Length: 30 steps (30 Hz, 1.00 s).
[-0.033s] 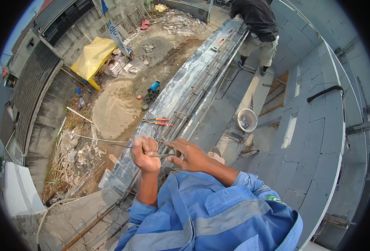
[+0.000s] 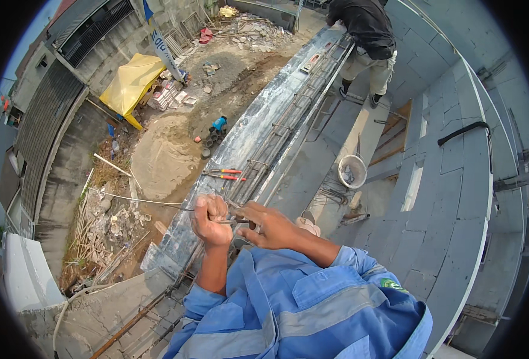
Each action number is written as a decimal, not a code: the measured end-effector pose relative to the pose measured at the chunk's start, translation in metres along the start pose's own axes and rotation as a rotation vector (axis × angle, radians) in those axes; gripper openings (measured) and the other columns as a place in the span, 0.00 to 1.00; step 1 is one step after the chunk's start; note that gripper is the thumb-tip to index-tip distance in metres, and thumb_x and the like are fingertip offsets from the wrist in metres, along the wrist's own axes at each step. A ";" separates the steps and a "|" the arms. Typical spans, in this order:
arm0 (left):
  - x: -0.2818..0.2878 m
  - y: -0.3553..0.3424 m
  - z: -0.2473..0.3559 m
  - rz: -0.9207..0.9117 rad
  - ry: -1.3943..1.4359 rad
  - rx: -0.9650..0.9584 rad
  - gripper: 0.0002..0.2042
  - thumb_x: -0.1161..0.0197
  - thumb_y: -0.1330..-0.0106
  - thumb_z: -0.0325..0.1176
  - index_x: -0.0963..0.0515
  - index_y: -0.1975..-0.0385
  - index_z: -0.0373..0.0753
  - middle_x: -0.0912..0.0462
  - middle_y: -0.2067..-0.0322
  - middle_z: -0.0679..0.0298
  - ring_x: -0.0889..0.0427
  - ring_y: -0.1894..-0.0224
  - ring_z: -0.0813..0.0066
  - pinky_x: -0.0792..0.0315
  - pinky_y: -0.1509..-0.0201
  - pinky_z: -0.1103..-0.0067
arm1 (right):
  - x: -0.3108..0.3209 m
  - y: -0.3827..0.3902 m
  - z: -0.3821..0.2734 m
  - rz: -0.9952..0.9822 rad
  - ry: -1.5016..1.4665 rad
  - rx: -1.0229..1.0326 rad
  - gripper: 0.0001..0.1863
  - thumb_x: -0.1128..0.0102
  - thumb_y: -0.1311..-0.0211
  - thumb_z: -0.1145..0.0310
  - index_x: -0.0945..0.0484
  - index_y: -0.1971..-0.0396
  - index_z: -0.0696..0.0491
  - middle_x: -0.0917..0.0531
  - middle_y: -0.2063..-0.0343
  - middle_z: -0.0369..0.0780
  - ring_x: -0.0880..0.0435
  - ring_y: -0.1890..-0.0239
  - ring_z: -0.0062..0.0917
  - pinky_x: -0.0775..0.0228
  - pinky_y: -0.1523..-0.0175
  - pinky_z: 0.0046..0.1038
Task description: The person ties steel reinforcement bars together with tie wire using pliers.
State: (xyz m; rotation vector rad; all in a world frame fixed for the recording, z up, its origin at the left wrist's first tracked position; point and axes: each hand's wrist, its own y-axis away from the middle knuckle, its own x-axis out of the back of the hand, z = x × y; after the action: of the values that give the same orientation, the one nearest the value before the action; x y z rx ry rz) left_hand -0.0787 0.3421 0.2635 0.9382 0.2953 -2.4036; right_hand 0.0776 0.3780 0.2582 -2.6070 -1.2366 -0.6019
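Note:
Both hands are in front of my chest, above the near end of a long grey formwork ledge (image 2: 240,122). My left hand (image 2: 211,220) is closed in a fist around a thin metal wire (image 2: 231,222), whose stretch between the two hands shows. To its right, my right hand (image 2: 269,226) has thumb and fingers bent together on the other end of that wire. A thin dark strand sticks out on the left side of the fist. Just beyond the hands, pincers with red handles (image 2: 227,174) lie on the ledge beside a rebar cage (image 2: 270,140).
A person in dark clothes (image 2: 363,30) bends over the ledge's far end. A white bucket (image 2: 352,172) stands on a plank to the right, beside a grey block wall (image 2: 438,197). Left of the ledge the ground drops away, with a sand heap (image 2: 163,161) and yellow canopy (image 2: 134,81).
My right hand's fingers have curled in slightly, nearer the thumb. My left fist keeps its grip and has barely moved.

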 end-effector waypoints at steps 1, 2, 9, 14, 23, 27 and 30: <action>-0.005 0.001 -0.006 -0.005 -0.045 0.016 0.20 0.49 0.30 0.41 0.42 0.85 0.44 0.47 0.87 0.71 0.48 0.85 0.82 0.52 0.81 0.81 | -0.003 0.002 -0.001 0.025 0.075 0.080 0.28 0.36 0.43 0.63 0.31 0.43 0.56 0.25 0.59 0.47 0.19 0.61 0.45 0.26 0.57 0.41; -0.009 0.000 -0.012 -0.012 -0.090 0.031 0.19 0.49 0.31 0.38 0.43 0.85 0.44 0.47 0.87 0.71 0.47 0.85 0.82 0.53 0.81 0.80 | -0.006 0.002 -0.002 0.051 0.151 0.160 0.25 0.36 0.44 0.64 0.29 0.46 0.55 0.25 0.59 0.47 0.20 0.60 0.45 0.27 0.57 0.43; -0.027 0.001 -0.036 -0.177 -0.496 -0.038 0.16 0.43 0.33 0.42 0.33 0.80 0.39 0.39 0.83 0.73 0.42 0.80 0.85 0.46 0.76 0.83 | -0.005 0.011 0.015 0.126 0.215 -0.033 0.10 0.41 0.40 0.69 0.30 0.64 0.55 0.22 0.70 0.46 0.20 0.69 0.49 0.29 0.67 0.46; -0.008 -0.008 -0.048 -0.147 -0.445 -0.050 0.17 0.39 0.36 0.47 0.28 0.69 0.36 0.33 0.78 0.73 0.38 0.76 0.86 0.42 0.71 0.85 | 0.019 0.032 0.015 0.215 0.285 -0.221 0.09 0.43 0.36 0.68 0.32 0.67 0.55 0.21 0.72 0.48 0.20 0.70 0.49 0.30 0.68 0.46; 0.089 -0.043 -0.073 -0.005 -1.290 0.177 0.18 0.43 0.32 0.48 0.23 0.69 0.37 0.21 0.78 0.60 0.23 0.77 0.65 0.29 0.68 0.71 | 0.071 0.080 0.036 0.543 0.538 -0.562 0.11 0.45 0.33 0.64 0.31 0.68 0.57 0.22 0.76 0.50 0.21 0.72 0.51 0.32 0.67 0.45; 0.134 -0.047 -0.117 -0.150 -1.624 0.042 0.19 0.48 0.30 0.48 0.19 0.63 0.38 0.18 0.73 0.52 0.19 0.67 0.47 0.27 0.60 0.60 | 0.088 0.094 0.022 0.777 0.483 -0.677 0.11 0.47 0.32 0.65 0.30 0.66 0.58 0.20 0.75 0.51 0.20 0.71 0.51 0.31 0.67 0.42; 0.151 -0.050 -0.138 -0.312 -1.608 0.065 0.19 0.50 0.29 0.46 0.18 0.60 0.37 0.18 0.62 0.50 0.20 0.59 0.48 0.28 0.54 0.59 | 0.101 0.113 0.010 0.917 0.465 -0.674 0.10 0.48 0.31 0.65 0.29 0.65 0.58 0.17 0.75 0.47 0.17 0.73 0.39 0.28 0.66 0.35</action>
State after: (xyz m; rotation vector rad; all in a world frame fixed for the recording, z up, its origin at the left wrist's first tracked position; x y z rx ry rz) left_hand -0.1211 0.3755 0.0600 -1.1903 -0.2785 -2.6132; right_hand 0.2256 0.3807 0.2934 -2.8181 0.3908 -1.4269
